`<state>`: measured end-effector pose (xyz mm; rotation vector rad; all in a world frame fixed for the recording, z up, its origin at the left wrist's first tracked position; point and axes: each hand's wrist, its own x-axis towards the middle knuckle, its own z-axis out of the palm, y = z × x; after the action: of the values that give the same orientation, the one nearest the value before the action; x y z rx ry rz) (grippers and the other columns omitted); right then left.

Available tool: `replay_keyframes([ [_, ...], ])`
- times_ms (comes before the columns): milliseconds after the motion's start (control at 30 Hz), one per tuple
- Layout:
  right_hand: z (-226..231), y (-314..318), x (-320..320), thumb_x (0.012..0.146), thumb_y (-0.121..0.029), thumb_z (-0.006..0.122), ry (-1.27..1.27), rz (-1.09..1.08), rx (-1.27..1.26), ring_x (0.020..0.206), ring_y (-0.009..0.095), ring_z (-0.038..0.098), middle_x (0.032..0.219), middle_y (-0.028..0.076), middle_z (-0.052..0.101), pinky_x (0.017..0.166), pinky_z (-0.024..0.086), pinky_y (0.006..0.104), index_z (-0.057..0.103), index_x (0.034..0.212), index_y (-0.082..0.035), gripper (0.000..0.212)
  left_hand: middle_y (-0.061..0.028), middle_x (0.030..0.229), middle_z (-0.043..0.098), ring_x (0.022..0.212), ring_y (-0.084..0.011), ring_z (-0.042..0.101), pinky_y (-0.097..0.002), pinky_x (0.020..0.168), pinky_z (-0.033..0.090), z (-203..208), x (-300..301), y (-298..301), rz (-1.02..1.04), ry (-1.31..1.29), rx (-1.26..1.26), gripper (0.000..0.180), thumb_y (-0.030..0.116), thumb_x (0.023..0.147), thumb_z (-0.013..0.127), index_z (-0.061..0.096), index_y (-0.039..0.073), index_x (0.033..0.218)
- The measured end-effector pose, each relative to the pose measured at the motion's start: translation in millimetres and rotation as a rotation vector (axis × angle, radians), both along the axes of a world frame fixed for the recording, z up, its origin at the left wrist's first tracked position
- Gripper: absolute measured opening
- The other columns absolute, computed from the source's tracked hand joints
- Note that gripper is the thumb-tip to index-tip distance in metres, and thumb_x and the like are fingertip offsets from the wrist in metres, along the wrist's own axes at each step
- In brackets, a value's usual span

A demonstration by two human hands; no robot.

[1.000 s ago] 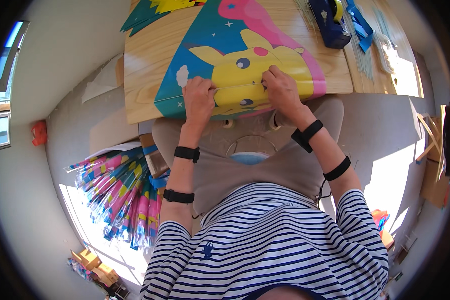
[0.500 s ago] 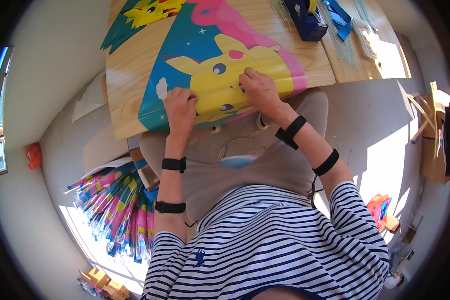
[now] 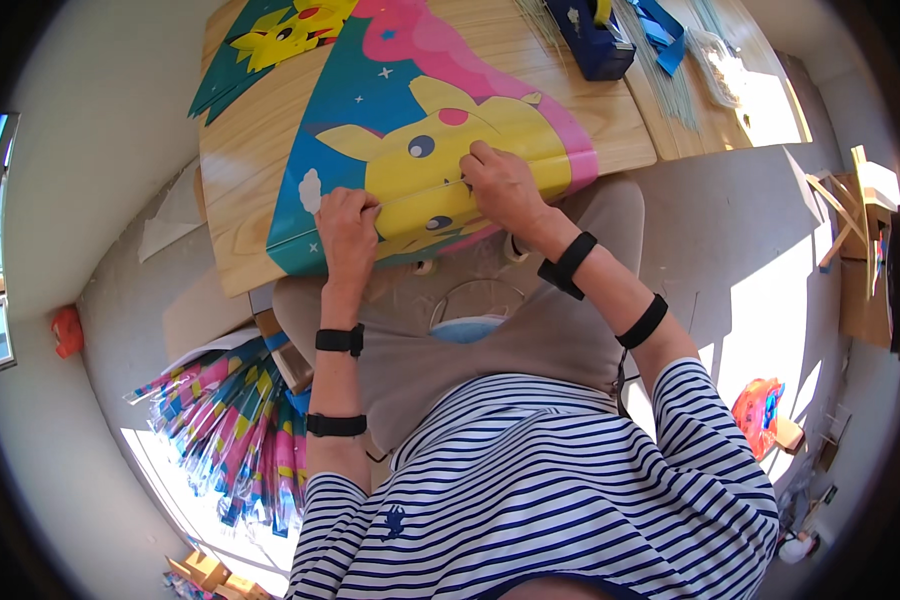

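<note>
A large printed kite sheet (image 3: 400, 150), teal and pink with a yellow cartoon animal, lies over the near table edge, its front part folded down toward my lap. Along the fold runs a thin pale rod (image 3: 422, 193). My left hand (image 3: 347, 235) is closed at the left of the yellow part, fingers pinched at the rod's left end. Farther right, my right hand (image 3: 510, 198) pinches the rod and sheet, with its thumb and fingertips together. The fingers partly hide what lies under them. Black bands circle both forearms.
More printed sheets (image 3: 235, 75) lie at the table's far left. A dark blue tape dispenser (image 3: 592, 45), blue ribbon (image 3: 662, 35), thin rods (image 3: 670, 95) and a clear plastic box (image 3: 718, 68) are at the far right. Plastic-wrapped colourful bundles (image 3: 235, 420) fan out at lower left.
The whole view has shifted slightly, so the table and hands appear a little farther left. Both hands keep their pinch along the fold with little visible movement.
</note>
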<state>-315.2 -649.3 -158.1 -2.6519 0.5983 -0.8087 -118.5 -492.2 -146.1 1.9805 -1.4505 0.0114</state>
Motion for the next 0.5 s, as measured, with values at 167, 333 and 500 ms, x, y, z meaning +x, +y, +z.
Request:
replay_keyframes([
  [167, -2.8, -1.1, 1.6, 0.070, -0.001, 0.060, 0.000, 0.000, -0.002, 0.077, 0.034, 0.061, 0.084, 0.014, 0.055, 0.065, 0.051, 0.0449, 0.055, 0.079, -0.003, 0.011, -0.0109, 0.083, 0.058, 0.085, -0.0310, 0.055, -0.0422, 0.075, 0.042, 1.6, -1.6, -0.2, 0.002, 0.003, 0.008, 0.006, 0.000, 0.077, 0.067, 0.063, 0.003, 0.081],
  [333, -5.0, -1.0, 3.8, 0.069, -0.001, 0.061, 0.024, -0.006, -0.012, 0.077, 0.034, 0.062, 0.085, 0.014, 0.055, 0.065, 0.051, 0.0445, 0.056, 0.079, -0.004, 0.011, -0.0109, 0.083, 0.059, 0.085, -0.0310, 0.055, -0.0423, 0.076, 0.042, 1.4, -0.5, 1.2, 0.002, 0.004, 0.011, 0.006, -0.001, 0.077, 0.067, 0.063, 0.003, 0.081],
  [500, -6.2, -2.1, 3.6, 0.070, -0.002, 0.062, 0.033, -0.012, -0.021, 0.077, 0.033, 0.062, 0.085, 0.014, 0.055, 0.064, 0.051, 0.0437, 0.056, 0.080, -0.004, 0.012, -0.0083, 0.085, 0.057, 0.088, -0.0296, 0.054, -0.0423, 0.079, 0.040, -1.5, 1.5, -0.6, 0.006, 0.008, 0.043, 0.007, 0.002, 0.078, 0.068, 0.063, 0.006, 0.082],
])
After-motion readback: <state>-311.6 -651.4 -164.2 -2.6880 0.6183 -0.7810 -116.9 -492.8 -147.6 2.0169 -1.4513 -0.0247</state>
